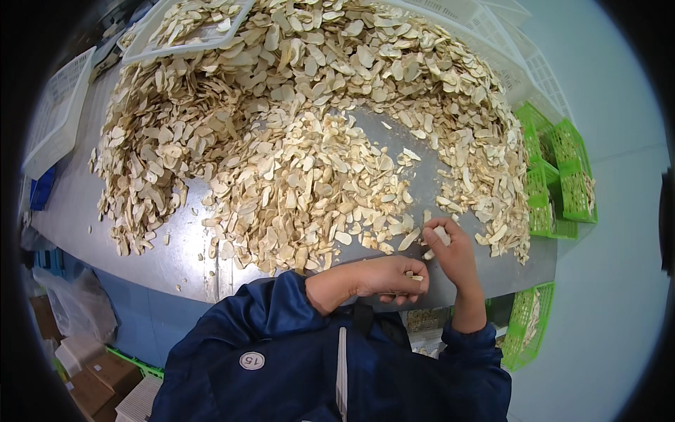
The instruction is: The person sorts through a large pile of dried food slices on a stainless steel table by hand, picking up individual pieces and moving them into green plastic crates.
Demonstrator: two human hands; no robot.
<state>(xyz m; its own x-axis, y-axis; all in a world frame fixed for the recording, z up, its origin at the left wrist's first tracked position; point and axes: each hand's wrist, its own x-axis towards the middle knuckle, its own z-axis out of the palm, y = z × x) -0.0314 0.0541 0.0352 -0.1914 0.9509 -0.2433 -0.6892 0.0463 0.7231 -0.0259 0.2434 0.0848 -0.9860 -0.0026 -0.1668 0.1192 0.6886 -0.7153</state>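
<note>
A pale slice (441,235) (a thin, dried, oval piece like the many around it) is pinched between the fingers of the right hand (450,253), just above the near edge of the metal table (176,253). The left hand (390,276) lies just beside it, fingers curled shut on a few small slices (415,276) at its fingertips. Directly beyond both hands spreads a large heap of slices (295,141), curving in an arc toward the right and leaving a bare patch of table between the hands and the pile's far side. A white tray (190,28) loaded with more slices rests on the heap's far left; white perforated baskets (60,112) flank the table at left and far right. Green plastic crates (559,169), some holding slices, stand to the right, with another (527,327) lower down beside the right forearm. Both forearms emerge from dark blue sleeves (281,309); the left crosses in front of the body toward the right, the right wrist rises upright.
</note>
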